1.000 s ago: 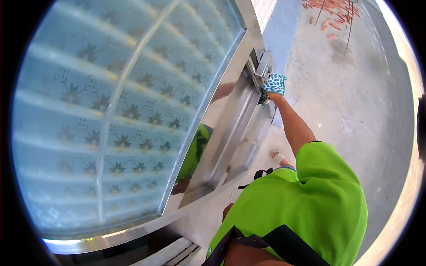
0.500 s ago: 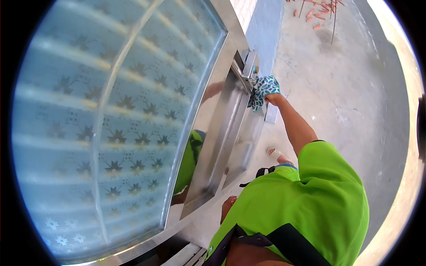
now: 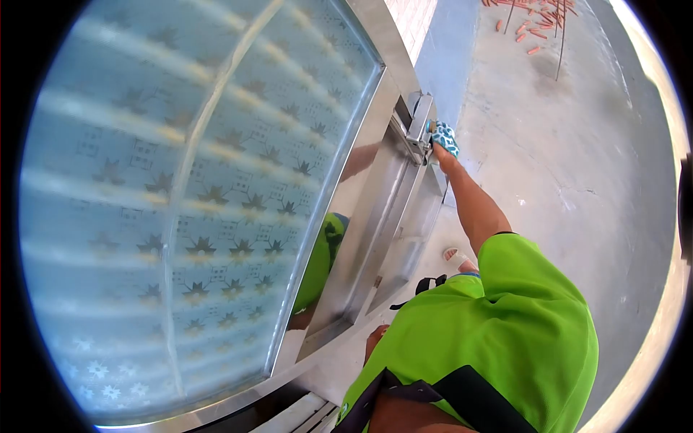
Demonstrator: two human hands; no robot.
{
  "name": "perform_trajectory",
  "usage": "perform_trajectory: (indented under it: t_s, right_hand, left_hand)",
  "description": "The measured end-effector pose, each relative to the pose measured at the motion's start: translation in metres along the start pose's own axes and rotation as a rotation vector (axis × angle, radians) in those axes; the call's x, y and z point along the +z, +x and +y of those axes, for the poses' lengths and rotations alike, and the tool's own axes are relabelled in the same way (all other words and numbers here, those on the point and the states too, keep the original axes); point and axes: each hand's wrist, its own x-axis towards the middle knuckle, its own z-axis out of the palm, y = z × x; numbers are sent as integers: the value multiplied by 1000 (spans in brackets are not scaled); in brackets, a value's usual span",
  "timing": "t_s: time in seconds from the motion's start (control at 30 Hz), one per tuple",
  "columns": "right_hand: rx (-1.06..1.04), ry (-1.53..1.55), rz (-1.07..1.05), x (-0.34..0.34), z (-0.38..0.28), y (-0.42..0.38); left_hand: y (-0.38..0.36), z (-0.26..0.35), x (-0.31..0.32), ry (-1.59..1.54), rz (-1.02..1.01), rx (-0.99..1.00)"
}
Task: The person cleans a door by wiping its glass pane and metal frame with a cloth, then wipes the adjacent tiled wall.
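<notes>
My right hand [image 3: 442,153] is closed on a teal-and-white patterned cloth [image 3: 446,137]. The cloth lies against the outer side of a metal lock box [image 3: 421,124] on the steel door frame [image 3: 380,115]. A round brass-coloured part shows beside the cloth. At the left edge of the green shirt [image 3: 505,317], a bit of skin that looks like my left hand [image 3: 375,340] shows beside the frame; its fingers cannot be made out.
A large frosted glass panel [image 3: 195,216] with leaf patterns fills the left side. Concrete floor [image 3: 534,187] lies to the right, with red-brown pieces [image 3: 534,50] and thin rods at the top. A sandalled foot [image 3: 458,258] stands near the frame.
My right hand and the cloth have moved up along the lock box, and less of the cloth hangs loose. The whole view has shifted slightly, with the door appearing farther right.
</notes>
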Motion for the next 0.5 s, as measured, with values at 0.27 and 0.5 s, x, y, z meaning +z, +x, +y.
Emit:
perform_trajectory:
  t_s: [0.27, 0.5]
  right_hand:
    - [-390, -130, 179, 31, 42, -28]
    - [-302, 665, -348, 43, -27, -158]
  left_hand:
    - [3, 64, 27, -181, 32, -156]
    - [10, 106, 45, -97, 91, -183]
